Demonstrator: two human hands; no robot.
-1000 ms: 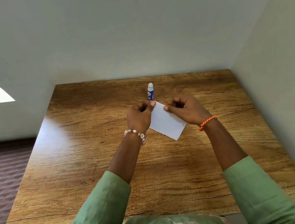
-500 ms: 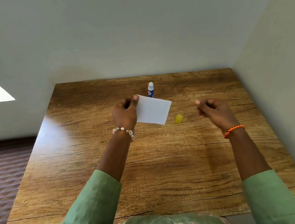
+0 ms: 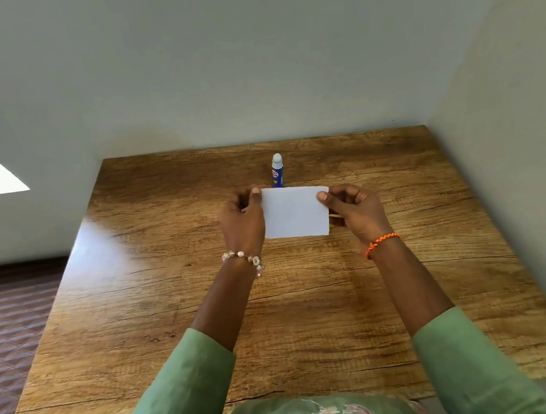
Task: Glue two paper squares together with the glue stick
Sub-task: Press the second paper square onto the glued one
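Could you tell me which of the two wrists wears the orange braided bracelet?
The right hand's wrist wears the orange bracelet; the left hand's has pale beads.

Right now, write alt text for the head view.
Both hands, left hand and right hand, pinch a white paper by its side edges above a wooden table. A glue stick stands upright behind it.

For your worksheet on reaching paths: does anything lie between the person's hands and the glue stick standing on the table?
Only the paper, held by both the left hand and the right hand, hangs just in front of the upright glue stick. The table around it looks bare.
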